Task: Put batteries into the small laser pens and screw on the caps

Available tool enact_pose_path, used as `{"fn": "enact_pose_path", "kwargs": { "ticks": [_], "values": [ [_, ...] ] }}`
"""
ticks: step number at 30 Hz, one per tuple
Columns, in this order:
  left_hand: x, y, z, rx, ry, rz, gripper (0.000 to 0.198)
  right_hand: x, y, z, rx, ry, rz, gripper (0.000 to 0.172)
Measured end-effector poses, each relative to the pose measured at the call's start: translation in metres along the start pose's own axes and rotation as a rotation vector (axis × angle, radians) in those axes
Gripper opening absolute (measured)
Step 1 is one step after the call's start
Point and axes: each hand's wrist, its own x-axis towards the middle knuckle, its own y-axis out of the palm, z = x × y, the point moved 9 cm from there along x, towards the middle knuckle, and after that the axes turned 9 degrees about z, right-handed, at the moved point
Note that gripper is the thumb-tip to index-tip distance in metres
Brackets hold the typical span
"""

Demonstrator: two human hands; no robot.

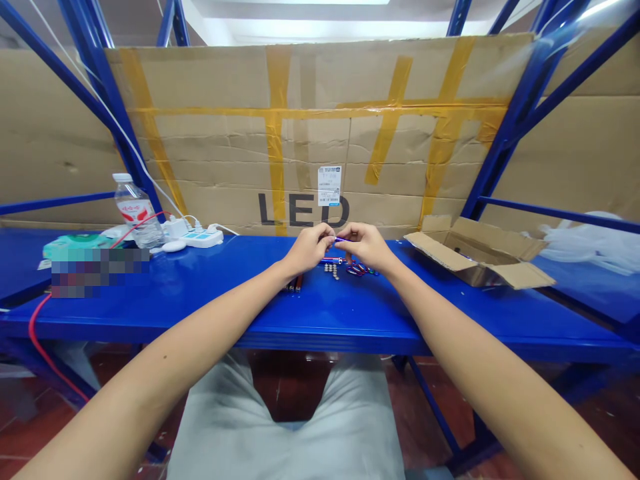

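Over the blue table, my left hand [313, 247] and my right hand [366, 245] face each other with fingertips pinched. Between them is a thin blue-purple rod [342, 239], its ends partly covered by the fingers. Just below lies a slim shiny tube [330, 260] in blue and red. In front of it several small round silvery pieces [331, 269], much like button cells, sit in short rows. Shiny coloured loops [356, 269] lie under my right hand. Several dark red tubes [295, 285] lie beside my left wrist, partly hidden by the forearm.
An open cardboard box [480, 257] stands on the right of the blue table [350, 320]. At left are a water bottle [137, 210], a white power strip [203, 237], a green packet [75, 245] and a red cable [37, 327]. A large taped cardboard sheet [225, 160] rises behind.
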Motion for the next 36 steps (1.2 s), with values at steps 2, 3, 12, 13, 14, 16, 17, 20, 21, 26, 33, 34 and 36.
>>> {"fn": "enact_pose_path", "kwargs": {
  "ticks": [2, 3, 12, 13, 14, 16, 17, 20, 21, 26, 33, 34, 36],
  "values": [
    [0.000, 0.000, -0.001, 0.012, 0.006, -0.001, 0.010, 0.000, 0.000, 0.002, -0.007, 0.001, 0.010, 0.031],
    [0.000, 0.000, -0.001, 0.018, 0.010, -0.001, 0.010, 0.000, 0.001, 0.003, -0.003, 0.005, 0.017, 0.031],
    [0.000, 0.001, -0.007, 0.071, 0.031, 0.001, 0.012, 0.002, -0.002, -0.005, 0.166, 0.042, 0.011, 0.048],
    [0.000, 0.001, -0.007, 0.075, 0.029, 0.001, 0.011, 0.003, -0.002, -0.006, 0.173, 0.043, 0.017, 0.048],
    [0.000, 0.001, -0.007, 0.078, 0.028, 0.002, 0.011, 0.003, -0.001, -0.006, 0.178, 0.043, 0.023, 0.048],
    [0.000, 0.002, -0.008, 0.088, 0.025, 0.004, 0.011, 0.002, -0.001, -0.006, 0.186, 0.047, 0.029, 0.047],
    [0.000, 0.002, -0.008, 0.093, 0.025, 0.004, 0.011, 0.002, -0.001, -0.005, 0.189, 0.050, 0.031, 0.047],
    [0.000, 0.002, -0.008, 0.111, 0.029, 0.002, 0.011, 0.001, 0.000, -0.005, 0.195, 0.057, 0.032, 0.043],
    [0.000, 0.002, -0.008, 0.115, 0.031, 0.003, 0.011, 0.001, 0.000, -0.005, 0.200, 0.058, 0.034, 0.042],
    [0.000, 0.003, -0.009, 0.119, 0.045, 0.007, 0.011, 0.001, 0.000, -0.007, 0.220, 0.057, 0.040, 0.038],
    [0.001, 0.004, -0.007, 0.146, 0.045, 0.019, 0.010, 0.002, 0.000, -0.010, 0.216, 0.064, 0.047, 0.037],
    [0.001, 0.004, -0.007, 0.147, 0.045, 0.019, 0.010, 0.002, 0.001, -0.010, 0.218, 0.064, 0.045, 0.037],
    [0.002, 0.005, -0.007, 0.149, 0.044, 0.011, 0.010, 0.003, 0.000, -0.010, 0.224, 0.059, 0.034, 0.038]
  ]
}}
